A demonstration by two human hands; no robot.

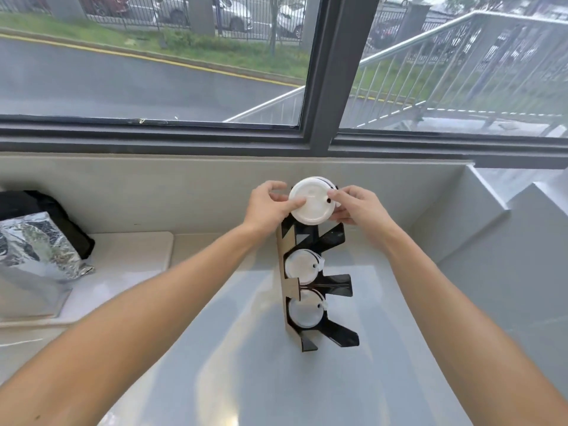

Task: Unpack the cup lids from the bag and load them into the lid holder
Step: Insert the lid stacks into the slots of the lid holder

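A black three-tier lid holder (333, 289) stands upright on the grey counter (246, 379). White cup lids fill its middle slot (299, 267) and its bottom slot (305, 312). At the top slot both hands hold a stack of white cup lids (310, 202). My left hand (269, 207) grips the stack's left edge, thumb across the front. My right hand (353, 204) pinches its right edge near the small sip hole. A crumpled silver foil bag (37, 241) lies at the far left.
A black bag (46, 207) sits behind the foil bag against the low wall. A cream mat (132, 253) covers the counter's left part. A dark window frame (325, 87) runs above the wall. The counter steps down at the right.
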